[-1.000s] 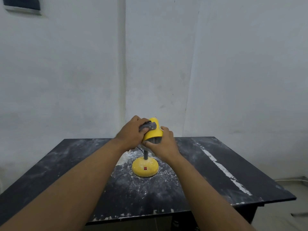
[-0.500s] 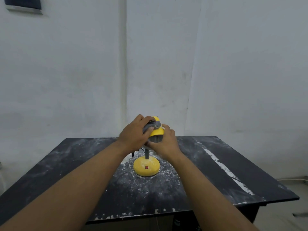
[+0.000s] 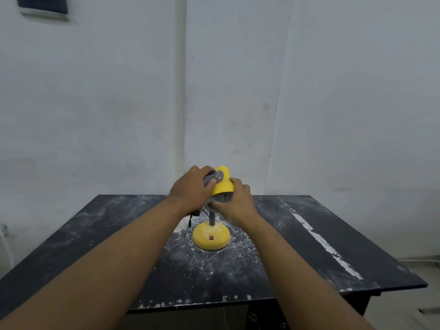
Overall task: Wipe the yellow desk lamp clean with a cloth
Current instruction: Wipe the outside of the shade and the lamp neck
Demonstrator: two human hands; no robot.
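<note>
The left hand [image 3: 190,186], closed on the grey cloth [image 3: 215,177], has slid up the yellow desk lamp [image 3: 222,184] shade while the right hand [image 3: 234,202] grips its rim, so the dusty base [image 3: 211,238] remains unwiped.

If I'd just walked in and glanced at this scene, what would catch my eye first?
The bright yellow desk lamp at the middle of the black table, the only strong colour in a grey-white room. The left hand presses a grey cloth against the lamp's shade while the right hand grips the shade's lower rim. White dust lies scattered on the table around the lamp's base.
</note>
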